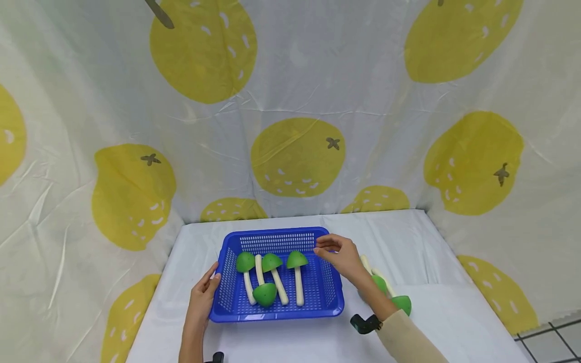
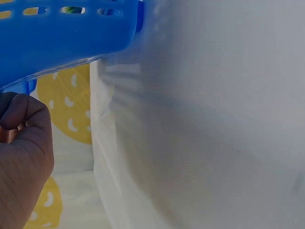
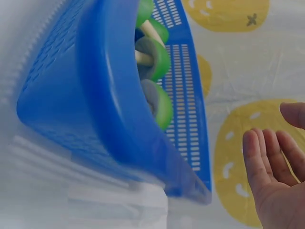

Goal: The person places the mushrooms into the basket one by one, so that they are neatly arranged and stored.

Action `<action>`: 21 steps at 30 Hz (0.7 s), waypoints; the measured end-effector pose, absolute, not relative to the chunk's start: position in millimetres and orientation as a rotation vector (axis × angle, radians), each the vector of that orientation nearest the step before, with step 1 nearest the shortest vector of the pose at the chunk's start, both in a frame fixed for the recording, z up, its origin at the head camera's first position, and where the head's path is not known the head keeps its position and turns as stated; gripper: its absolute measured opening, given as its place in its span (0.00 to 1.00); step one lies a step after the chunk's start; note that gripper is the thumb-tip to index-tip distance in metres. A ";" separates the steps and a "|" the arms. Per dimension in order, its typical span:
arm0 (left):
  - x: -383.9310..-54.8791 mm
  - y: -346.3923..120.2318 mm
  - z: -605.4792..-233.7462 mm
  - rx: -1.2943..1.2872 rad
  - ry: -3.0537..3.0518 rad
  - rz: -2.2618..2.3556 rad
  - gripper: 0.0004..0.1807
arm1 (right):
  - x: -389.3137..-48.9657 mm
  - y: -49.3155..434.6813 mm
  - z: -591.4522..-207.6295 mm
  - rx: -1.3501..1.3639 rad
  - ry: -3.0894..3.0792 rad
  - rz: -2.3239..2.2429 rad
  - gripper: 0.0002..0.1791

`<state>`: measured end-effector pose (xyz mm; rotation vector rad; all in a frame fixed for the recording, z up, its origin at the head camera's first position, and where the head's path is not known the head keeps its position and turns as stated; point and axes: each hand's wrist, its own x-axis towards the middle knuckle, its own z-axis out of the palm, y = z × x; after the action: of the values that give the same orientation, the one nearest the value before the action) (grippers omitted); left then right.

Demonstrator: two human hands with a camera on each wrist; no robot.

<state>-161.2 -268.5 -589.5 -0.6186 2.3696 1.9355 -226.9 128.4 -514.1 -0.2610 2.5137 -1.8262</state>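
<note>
We see pale backdrop sheet (image 1: 299, 88), creased, hanging behind white-covered desk (image 1: 454, 322) and along both its sides. Big yellow lemons printed all over it. We note middle lemon print (image 1: 290, 164): dark star-shaped mark near upper right, white dashes along lower part. Similar left lemon print (image 1: 131, 201) and right lemon print (image 1: 472, 166) flank it. Desk covering faintly wrinkled. Bottom right corner, past sheet's edge: we spot light floor tiles (image 1: 546, 348), dark lines between.
</note>
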 end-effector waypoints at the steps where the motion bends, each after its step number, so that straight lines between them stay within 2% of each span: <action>1: -161.5 -268.3 -589.5 -0.616 2.370 1.934 0.32 | -226.3 131.5 -513.3 -0.254 2.510 -1.832 0.17; 21: -160.4 -270.2 -588.0 -0.640 2.366 1.916 0.33 | -213.6 208.8 -516.7 -0.080 2.583 -1.800 0.22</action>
<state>-160.4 -270.2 -588.0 -0.6404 2.3658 1.9160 -213.6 208.8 -516.7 -0.0805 2.5828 -1.8005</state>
